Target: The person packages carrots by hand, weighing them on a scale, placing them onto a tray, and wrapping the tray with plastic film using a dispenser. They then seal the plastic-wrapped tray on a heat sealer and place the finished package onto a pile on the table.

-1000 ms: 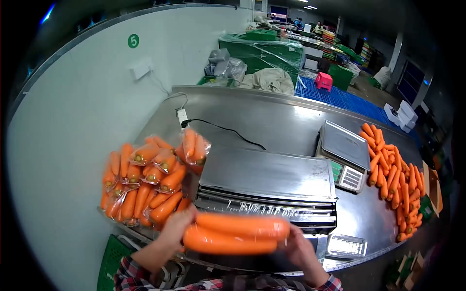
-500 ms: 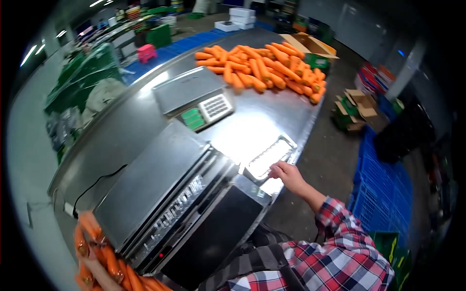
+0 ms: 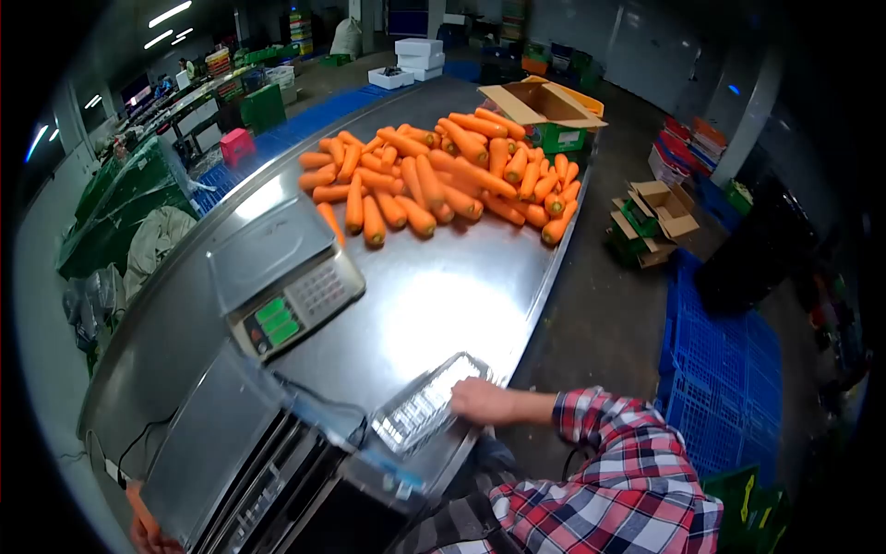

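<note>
My right hand (image 3: 482,402) is closed at the right edge of a shiny rectangular tray (image 3: 427,406) on the metal table; what its fingers grip is hidden. At the bottom left, my left hand (image 3: 155,540) is small, blurred and partly out of frame, beside an orange carrot (image 3: 138,506) and the flat-topped metal machine (image 3: 208,443). Its fingers cannot be made out. Beyond the machine sits a scale (image 3: 286,277) with green displays. A large heap of loose carrots (image 3: 434,180) lies farther back on the table.
An open cardboard box (image 3: 544,103) stands behind the carrots. Past the metal table's (image 3: 461,268) right edge are more open boxes (image 3: 660,217) and blue plastic pallets (image 3: 720,360) on the floor. A black cable (image 3: 143,434) runs at the left.
The view has shifted, so the table's things appear lower and farther left. The bagged carrots at the bottom left are mostly out of view. My right hand remains beside the tray.
</note>
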Action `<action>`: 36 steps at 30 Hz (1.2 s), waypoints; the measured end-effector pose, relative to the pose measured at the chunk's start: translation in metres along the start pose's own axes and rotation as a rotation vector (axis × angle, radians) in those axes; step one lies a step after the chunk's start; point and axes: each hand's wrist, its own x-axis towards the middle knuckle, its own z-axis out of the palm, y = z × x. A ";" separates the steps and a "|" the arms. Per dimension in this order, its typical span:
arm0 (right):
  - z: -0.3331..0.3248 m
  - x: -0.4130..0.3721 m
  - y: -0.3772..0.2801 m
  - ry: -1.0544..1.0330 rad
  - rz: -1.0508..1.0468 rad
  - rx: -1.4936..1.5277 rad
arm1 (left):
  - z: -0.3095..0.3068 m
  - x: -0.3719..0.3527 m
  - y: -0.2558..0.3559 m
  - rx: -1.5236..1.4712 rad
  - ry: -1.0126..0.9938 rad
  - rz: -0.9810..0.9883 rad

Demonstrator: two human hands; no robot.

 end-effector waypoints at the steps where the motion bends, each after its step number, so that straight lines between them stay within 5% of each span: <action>1: -0.007 0.005 0.006 0.009 -0.052 0.028 | 0.028 0.003 -0.033 0.353 0.014 0.021; 3: -0.022 0.017 0.022 0.098 -0.153 0.177 | 0.091 0.008 -0.105 1.065 0.053 0.049; 4: -0.030 0.024 0.030 0.133 -0.174 0.215 | 0.144 0.023 -0.149 0.983 -0.101 0.023; 5: -0.046 0.034 0.038 0.191 -0.195 0.225 | 0.202 0.046 -0.175 1.542 -0.102 -0.349; 6: -0.052 0.041 0.051 0.225 -0.179 0.278 | 0.199 0.052 -0.225 1.598 -0.511 0.041; 7: -0.058 0.044 0.063 0.255 -0.163 0.332 | 0.240 0.066 -0.259 1.602 -0.621 0.035; 8: -0.069 0.044 0.071 0.259 -0.176 0.344 | 0.265 0.073 -0.295 1.762 -0.654 0.234; 11: -0.092 0.047 0.104 0.236 -0.164 0.354 | 0.268 0.107 -0.352 1.746 -0.666 0.358; 13: -0.092 0.039 0.137 0.136 -0.084 0.334 | 0.278 0.125 -0.369 1.647 -0.698 0.261; 16: -0.098 0.036 0.203 0.097 0.123 0.514 | 0.248 0.128 -0.422 1.528 -0.717 0.103; 17: -0.099 0.037 0.230 0.124 0.403 0.602 | 0.234 0.126 -0.440 1.577 -0.746 0.070; 20: -0.109 0.056 0.352 0.674 0.774 0.679 | 0.206 0.116 -0.473 1.702 -0.831 -0.100; 21: -0.120 0.064 0.390 0.867 0.728 0.167 | 0.210 0.112 -0.477 1.727 -0.853 -0.199; 23: -0.148 0.081 0.440 1.005 0.800 -0.119 | 0.216 0.110 -0.480 1.730 -0.852 -0.346; 26: -0.172 0.103 0.477 0.867 0.925 -0.197 | 0.212 0.111 -0.483 1.611 -0.775 -0.564; 29: -0.188 0.118 0.480 0.565 1.096 -0.098 | 0.205 0.104 -0.488 1.579 -0.731 -0.536; 34: -0.177 0.135 0.436 0.754 0.674 0.360 | 0.208 0.097 -0.492 1.673 -0.712 -0.416; 36: -0.167 0.160 0.385 0.574 0.515 0.427 | 0.204 0.094 -0.495 1.665 -0.698 -0.475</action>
